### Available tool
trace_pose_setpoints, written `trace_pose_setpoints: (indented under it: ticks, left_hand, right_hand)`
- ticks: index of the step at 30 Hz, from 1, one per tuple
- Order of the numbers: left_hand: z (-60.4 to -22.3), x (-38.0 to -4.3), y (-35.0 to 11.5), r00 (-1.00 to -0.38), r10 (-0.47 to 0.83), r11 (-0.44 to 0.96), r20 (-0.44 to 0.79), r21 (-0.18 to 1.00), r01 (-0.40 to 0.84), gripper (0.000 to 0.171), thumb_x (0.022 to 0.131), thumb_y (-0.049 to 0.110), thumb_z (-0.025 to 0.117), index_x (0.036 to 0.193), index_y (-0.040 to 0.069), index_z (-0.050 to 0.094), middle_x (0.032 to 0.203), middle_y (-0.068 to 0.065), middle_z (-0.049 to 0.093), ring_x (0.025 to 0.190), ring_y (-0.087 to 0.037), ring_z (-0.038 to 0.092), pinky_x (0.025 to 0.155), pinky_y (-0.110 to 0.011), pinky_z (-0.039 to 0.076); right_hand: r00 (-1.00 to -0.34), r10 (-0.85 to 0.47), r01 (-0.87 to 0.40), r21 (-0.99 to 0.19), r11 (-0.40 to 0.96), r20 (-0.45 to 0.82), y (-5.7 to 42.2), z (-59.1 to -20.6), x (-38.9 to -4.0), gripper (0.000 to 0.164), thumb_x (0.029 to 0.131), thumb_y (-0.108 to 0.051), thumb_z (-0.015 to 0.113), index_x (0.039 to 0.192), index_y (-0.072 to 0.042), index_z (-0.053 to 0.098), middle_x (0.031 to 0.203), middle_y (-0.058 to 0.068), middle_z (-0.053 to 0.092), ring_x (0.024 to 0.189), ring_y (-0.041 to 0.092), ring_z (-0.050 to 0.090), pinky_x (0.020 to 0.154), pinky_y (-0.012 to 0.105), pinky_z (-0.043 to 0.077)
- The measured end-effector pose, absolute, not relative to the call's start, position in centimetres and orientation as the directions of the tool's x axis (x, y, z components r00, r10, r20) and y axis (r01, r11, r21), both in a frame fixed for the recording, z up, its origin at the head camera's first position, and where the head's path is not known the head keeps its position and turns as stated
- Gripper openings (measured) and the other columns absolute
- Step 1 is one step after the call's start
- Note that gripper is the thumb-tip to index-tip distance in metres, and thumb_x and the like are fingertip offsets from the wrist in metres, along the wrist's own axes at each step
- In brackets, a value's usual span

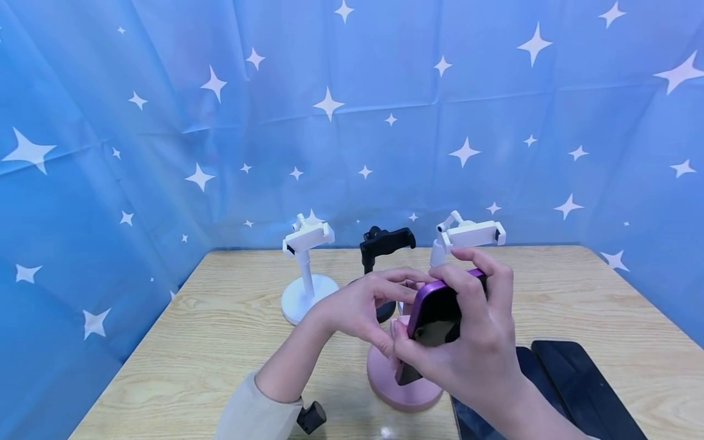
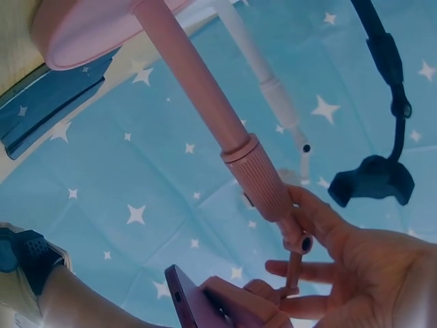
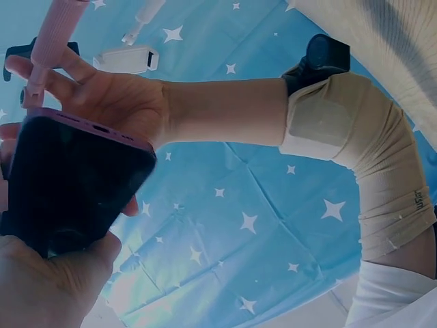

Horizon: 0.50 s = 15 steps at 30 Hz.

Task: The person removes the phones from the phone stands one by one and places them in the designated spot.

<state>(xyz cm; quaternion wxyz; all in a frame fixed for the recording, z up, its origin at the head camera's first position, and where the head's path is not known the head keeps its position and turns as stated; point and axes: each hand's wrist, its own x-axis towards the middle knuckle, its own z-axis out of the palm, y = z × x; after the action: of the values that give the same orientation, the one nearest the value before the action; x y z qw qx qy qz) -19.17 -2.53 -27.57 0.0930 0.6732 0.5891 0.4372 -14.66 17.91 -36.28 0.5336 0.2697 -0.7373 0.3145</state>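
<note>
A phone (image 1: 440,308) with a purple edge and dark screen is gripped by my right hand (image 1: 478,342), thumb and fingers on opposite edges. It stands tilted at the top of a pink phone stand (image 2: 198,82), whose round base (image 1: 404,391) rests on the table. My left hand (image 1: 363,305) reaches in from the left behind the phone. In the left wrist view its fingers curl round the stand's thin upper arm, just beyond the ribbed collar (image 2: 258,178). The pink holder (image 2: 239,301) lies against the phone's back, partly hidden.
Behind the hands stand a white phone stand (image 1: 308,293) on the left, a black one (image 1: 385,243) in the middle and another white one (image 1: 473,235) on the right. Dark flat slabs (image 1: 585,385) lie at the right front of the wooden table (image 1: 220,342). A starry blue curtain (image 1: 385,153) hangs behind.
</note>
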Motion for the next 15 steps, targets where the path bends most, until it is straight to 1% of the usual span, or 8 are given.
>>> trace_pose_setpoints:
  ticks: [2, 4, 7, 9, 12, 13, 15]
  left_hand:
    - [-27.6, -19.1, -2.6, -0.097, 0.875, -0.264, 0.475, 0.633, 0.728, 0.062, 0.059, -0.001, 0.079, 0.116, -0.01, 0.056, 0.134, -0.021, 0.042, 0.13, -0.018, 0.033, 0.102, -0.032, 0.035]
    - [-27.7, -19.0, -2.6, -0.109, 0.871, -0.26, 0.478, 0.639, 0.724, 0.065, 0.057, -0.003, 0.08, 0.117, -0.011, 0.055, 0.135, -0.021, 0.041, 0.131, -0.018, 0.033, 0.102, -0.032, 0.035]
    - [-27.8, -18.8, -2.5, -0.113, 0.857, -0.282, 0.502, 0.642, 0.713, 0.061, 0.06, -0.003, 0.078, 0.115, -0.011, 0.056, 0.134, -0.02, 0.042, 0.129, -0.019, 0.035, 0.1, -0.032, 0.038]
    - [-28.0, -18.7, -2.4, -0.112, 0.844, -0.309, 0.524, 0.647, 0.697, 0.057, 0.062, -0.005, 0.076, 0.115, -0.012, 0.055, 0.133, -0.021, 0.042, 0.128, -0.02, 0.037, 0.098, -0.033, 0.04]
    - [-28.2, -18.3, -2.3, -0.125, 0.824, -0.315, 0.552, 0.631, 0.709, 0.053, 0.066, -0.003, 0.073, 0.115, -0.012, 0.055, 0.131, -0.02, 0.044, 0.125, -0.02, 0.04, 0.094, -0.032, 0.043]
    - [-28.2, -18.2, -2.3, -0.135, 0.819, -0.306, 0.558, 0.623, 0.72, 0.052, 0.066, -0.002, 0.072, 0.115, -0.012, 0.056, 0.131, -0.02, 0.045, 0.125, -0.02, 0.041, 0.094, -0.031, 0.044]
    - [-28.2, -17.9, -2.4, -0.152, 0.811, -0.273, 0.565, 0.595, 0.756, 0.052, 0.066, 0.0, 0.072, 0.114, -0.01, 0.057, 0.129, -0.019, 0.048, 0.123, -0.019, 0.043, 0.093, -0.029, 0.044]
  right_hand:
    - [-0.303, -0.064, -0.732, -0.189, 0.654, 0.951, 17.3, -34.6, -13.6, 0.095, 0.034, -0.036, 0.091, 0.117, -0.004, 0.055, 0.133, 0.023, 0.034, 0.119, 0.041, 0.036, 0.082, 0.039, 0.049]
    - [-0.319, -0.07, -0.733, -0.199, 0.65, 0.945, 16.2, -32.1, -12.0, 0.088, 0.04, -0.032, 0.089, 0.116, -0.003, 0.055, 0.131, 0.021, 0.037, 0.118, 0.039, 0.037, 0.082, 0.032, 0.049]
    - [-0.345, -0.076, -0.741, -0.222, 0.633, 0.935, 14.5, -28.8, -9.9, 0.079, 0.048, -0.027, 0.086, 0.115, -0.001, 0.053, 0.126, 0.02, 0.04, 0.115, 0.036, 0.039, 0.084, 0.021, 0.045]
    - [-0.364, -0.077, -0.744, -0.239, 0.624, 0.928, 14.0, -27.7, -9.1, 0.076, 0.05, -0.025, 0.084, 0.114, 0.0, 0.053, 0.124, 0.019, 0.041, 0.114, 0.034, 0.039, 0.086, 0.017, 0.041]
    - [-0.395, -0.081, -0.752, -0.271, 0.602, 0.915, 13.8, -27.0, -8.5, 0.075, 0.051, -0.022, 0.084, 0.115, 0.001, 0.052, 0.122, 0.019, 0.042, 0.114, 0.033, 0.04, 0.087, 0.017, 0.041]
    - [-0.406, -0.082, -0.751, -0.281, 0.598, 0.91, 13.8, -26.8, -8.4, 0.073, 0.054, -0.026, 0.083, 0.115, 0.001, 0.052, 0.122, 0.019, 0.043, 0.114, 0.032, 0.04, 0.087, 0.017, 0.042]
    - [-0.411, -0.079, -0.784, -0.308, 0.539, 0.908, 16.0, -30.2, -10.8, 0.084, 0.047, -0.026, 0.088, 0.117, 0.002, 0.051, 0.125, 0.021, 0.04, 0.117, 0.036, 0.039, 0.087, 0.023, 0.045]
